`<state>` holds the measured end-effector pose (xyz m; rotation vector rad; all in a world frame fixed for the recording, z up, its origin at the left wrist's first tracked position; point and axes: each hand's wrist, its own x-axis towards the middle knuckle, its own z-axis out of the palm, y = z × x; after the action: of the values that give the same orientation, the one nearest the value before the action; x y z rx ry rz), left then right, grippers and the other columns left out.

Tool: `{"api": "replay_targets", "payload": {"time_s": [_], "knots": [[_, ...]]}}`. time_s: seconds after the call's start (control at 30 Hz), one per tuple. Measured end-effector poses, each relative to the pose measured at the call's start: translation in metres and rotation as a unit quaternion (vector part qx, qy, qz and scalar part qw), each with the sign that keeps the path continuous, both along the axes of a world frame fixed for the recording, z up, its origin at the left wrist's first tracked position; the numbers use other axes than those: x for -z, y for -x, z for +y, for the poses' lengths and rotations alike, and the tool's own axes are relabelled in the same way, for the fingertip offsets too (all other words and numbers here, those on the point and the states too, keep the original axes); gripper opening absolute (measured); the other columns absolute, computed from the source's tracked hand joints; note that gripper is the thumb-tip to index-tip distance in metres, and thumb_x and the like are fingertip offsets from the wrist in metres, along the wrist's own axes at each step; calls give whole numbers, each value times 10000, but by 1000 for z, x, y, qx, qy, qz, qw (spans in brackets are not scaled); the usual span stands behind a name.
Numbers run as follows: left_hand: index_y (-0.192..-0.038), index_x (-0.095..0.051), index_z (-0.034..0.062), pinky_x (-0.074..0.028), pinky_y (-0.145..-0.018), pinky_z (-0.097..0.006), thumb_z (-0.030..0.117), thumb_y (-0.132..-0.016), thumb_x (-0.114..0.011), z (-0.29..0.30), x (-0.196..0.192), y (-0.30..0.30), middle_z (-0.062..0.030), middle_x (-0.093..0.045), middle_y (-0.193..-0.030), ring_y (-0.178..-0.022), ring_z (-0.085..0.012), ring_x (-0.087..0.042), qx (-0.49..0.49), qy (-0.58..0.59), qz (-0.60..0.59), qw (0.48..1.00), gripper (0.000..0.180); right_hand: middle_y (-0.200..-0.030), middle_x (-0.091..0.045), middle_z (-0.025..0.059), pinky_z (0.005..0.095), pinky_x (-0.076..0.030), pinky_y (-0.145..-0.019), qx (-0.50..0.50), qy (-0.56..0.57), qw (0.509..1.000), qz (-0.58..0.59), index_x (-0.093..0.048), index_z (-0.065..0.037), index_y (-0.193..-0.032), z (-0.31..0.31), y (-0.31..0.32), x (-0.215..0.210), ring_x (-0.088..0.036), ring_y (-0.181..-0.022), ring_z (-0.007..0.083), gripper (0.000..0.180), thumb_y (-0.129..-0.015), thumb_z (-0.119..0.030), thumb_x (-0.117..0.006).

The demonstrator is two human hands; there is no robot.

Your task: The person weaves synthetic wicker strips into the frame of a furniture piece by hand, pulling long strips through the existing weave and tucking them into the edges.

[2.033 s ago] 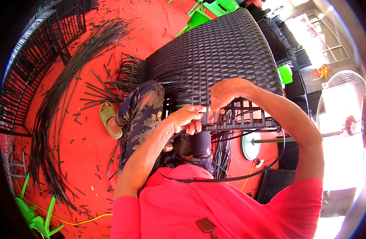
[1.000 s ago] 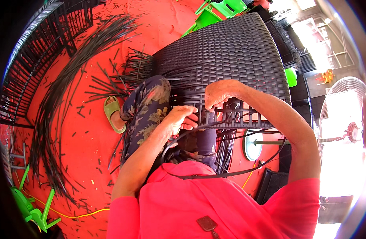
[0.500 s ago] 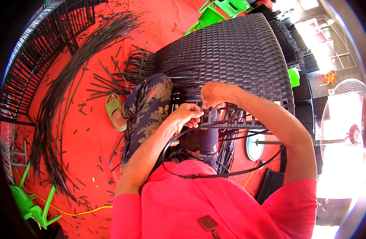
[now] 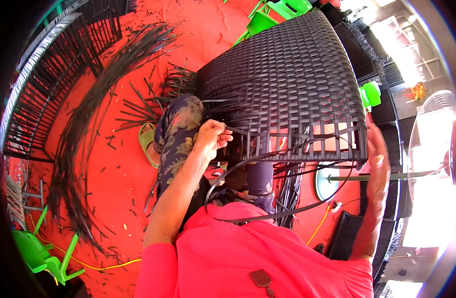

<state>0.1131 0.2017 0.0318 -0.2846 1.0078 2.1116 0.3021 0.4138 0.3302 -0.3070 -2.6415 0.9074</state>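
Note:
A dark woven wicker panel (image 4: 282, 74) stands tilted in front of me, its lower part showing bare slats and gaps. My left hand (image 4: 213, 139) is closed in a pinch at the panel's lower left, on the end of a black wicker strip (image 4: 236, 131) that runs into the weave. My right hand (image 4: 378, 154) is beside the panel's lower right corner, fingers stretched out, with nothing seen in them. A long black strip (image 4: 287, 214) loops across my lap and up toward that corner. Whether both strip parts are one piece is hard to tell.
Bundled black strips (image 4: 84, 119) and cut scraps lie on the red floor covering (image 4: 123, 198). At far left is a slatted black frame (image 4: 44, 94). Green chairs (image 4: 37, 253) stand lower left and at the top. A fan (image 4: 434, 149) stands at right; a yellow cord (image 4: 109, 267) crosses the floor.
My right hand has moved right, from beside my left hand to the panel's right edge, and its fingers have stretched out. My left hand has shifted slightly left and up, still pinching.

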Motion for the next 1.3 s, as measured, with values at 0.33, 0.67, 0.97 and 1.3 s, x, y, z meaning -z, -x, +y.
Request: {"api": "replay_targets", "payload": {"time_s": [0.33, 0.67, 0.97, 1.3], "knots": [[-765, -524, -43, -548, -593, -287, -8, -825, -450, -142, -38, 105, -185, -583, -828, -698, -235, -603, -284, -87, 89, 951, 102, -1286, -425, 228, 433, -302, -999, -17, -289, 946, 142, -417, 34, -1262, 16, 10, 46, -409, -1191, 370, 540, -916, -381, -427], [-1241, -459, -21, -442, -870, -328, 156, -897, -447, -790, -17, -24, -183, -551, -1161, -997, -274, -566, -487, 538, 231, 648, 387, -1268, -439, 248, 431, -341, -973, -1, -251, 953, 169, -474, 23, -1184, 16, 12, 49, -454, -1156, 360, 372, -862, -161, -444], [-1160, -539, 38, -461, -738, -218, 129, -884, -447, -340, -18, 14, -93, -574, -1119, -929, -149, -577, -211, 481, 296, 798, 304, -1284, -420, 243, 414, -331, -996, 5, -217, 957, 194, -463, 11, -1191, 6, 18, 54, -431, -1190, 346, 357, -852, -94, -429], [-993, -508, 58, -481, -565, -410, 95, -804, -560, -49, -3, -31, -133, -592, -808, -717, -334, -606, 171, 331, 694, 617, 200, -1241, -456, 249, 414, -347, -973, 20, -253, 950, 183, -486, 30, -1140, -3, 22, 46, -462, -1149, 351, 357, -787, -6, -445]]}}
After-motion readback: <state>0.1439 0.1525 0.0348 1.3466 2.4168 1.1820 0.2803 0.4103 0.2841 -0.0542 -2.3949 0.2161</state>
